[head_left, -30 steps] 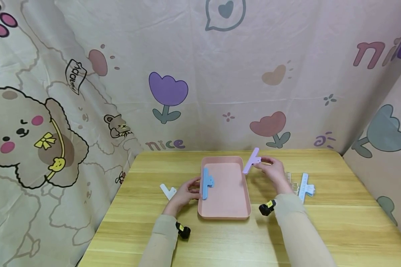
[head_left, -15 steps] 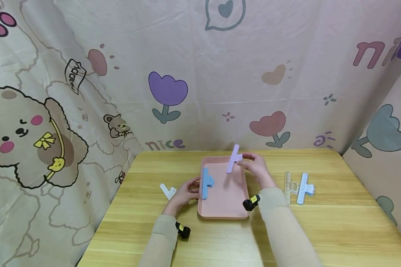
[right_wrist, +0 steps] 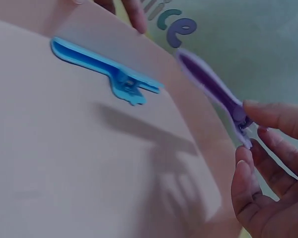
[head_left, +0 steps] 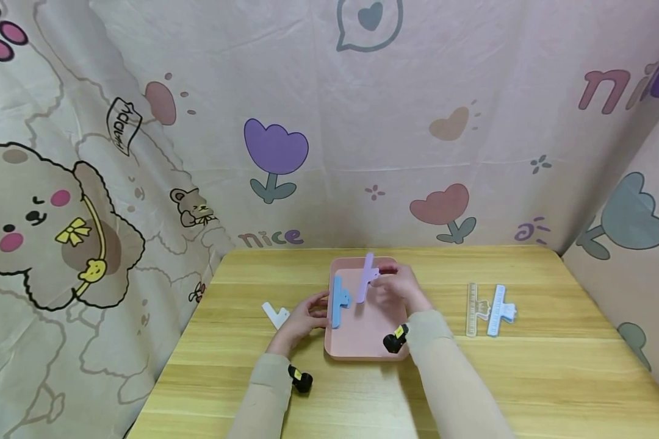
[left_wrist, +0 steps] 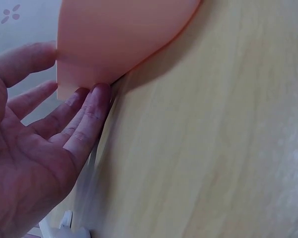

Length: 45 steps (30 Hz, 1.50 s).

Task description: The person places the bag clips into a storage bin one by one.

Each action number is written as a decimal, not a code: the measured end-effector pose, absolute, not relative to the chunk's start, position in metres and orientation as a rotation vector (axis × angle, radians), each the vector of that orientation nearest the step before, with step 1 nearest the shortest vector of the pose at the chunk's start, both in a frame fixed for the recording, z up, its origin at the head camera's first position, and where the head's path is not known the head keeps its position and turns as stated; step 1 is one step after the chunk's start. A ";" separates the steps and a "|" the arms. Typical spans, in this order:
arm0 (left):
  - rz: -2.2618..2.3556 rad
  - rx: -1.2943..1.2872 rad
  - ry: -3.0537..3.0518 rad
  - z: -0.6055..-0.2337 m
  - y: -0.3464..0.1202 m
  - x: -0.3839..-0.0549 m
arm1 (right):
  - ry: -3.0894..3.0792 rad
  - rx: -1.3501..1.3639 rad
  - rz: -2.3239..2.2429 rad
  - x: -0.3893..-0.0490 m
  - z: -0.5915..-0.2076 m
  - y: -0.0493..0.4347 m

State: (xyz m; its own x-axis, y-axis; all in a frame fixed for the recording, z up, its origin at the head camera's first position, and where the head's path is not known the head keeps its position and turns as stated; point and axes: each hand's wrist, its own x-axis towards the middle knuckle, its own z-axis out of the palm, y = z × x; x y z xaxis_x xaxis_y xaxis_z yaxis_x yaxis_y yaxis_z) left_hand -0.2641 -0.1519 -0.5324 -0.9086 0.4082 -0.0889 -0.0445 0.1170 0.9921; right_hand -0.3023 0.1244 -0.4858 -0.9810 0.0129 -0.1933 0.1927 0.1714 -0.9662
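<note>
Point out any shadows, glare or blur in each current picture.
Head view: pale glare on the near table; right wrist view: soft shadows of the purple clip and right hand on the tray; left wrist view: a dim shadow beside the tray, wood grain blurred.

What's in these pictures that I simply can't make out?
Head view: part of the white clip, hidden behind the left hand.
Head view: fine detail on the clear clip, too small.
Left wrist view: most of the tray, cut off by the top edge.
Right wrist view: most of the left hand, cut off likewise.
</note>
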 end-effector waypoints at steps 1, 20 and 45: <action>1.851 0.352 2.061 -0.533 -0.152 -0.264 | 2.309 0.192 -1.910 -0.302 -0.487 0.123; 1.866 0.361 2.053 -0.533 -0.152 -0.264 | 2.373 0.122 -1.805 -0.299 -0.501 0.100; 1.859 0.375 2.051 -0.532 -0.151 -0.263 | 2.352 -0.002 -1.612 -0.298 -0.499 0.093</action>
State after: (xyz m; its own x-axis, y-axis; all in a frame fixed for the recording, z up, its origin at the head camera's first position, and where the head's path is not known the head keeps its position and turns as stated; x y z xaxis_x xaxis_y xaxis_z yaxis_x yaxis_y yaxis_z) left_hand -0.2633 -0.1512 -0.5323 -0.9049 0.4186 -0.0774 -0.0361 0.1057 0.9937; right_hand -0.2982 0.0934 -0.4995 -0.9582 -0.1628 -0.2351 0.1605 0.3743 -0.9133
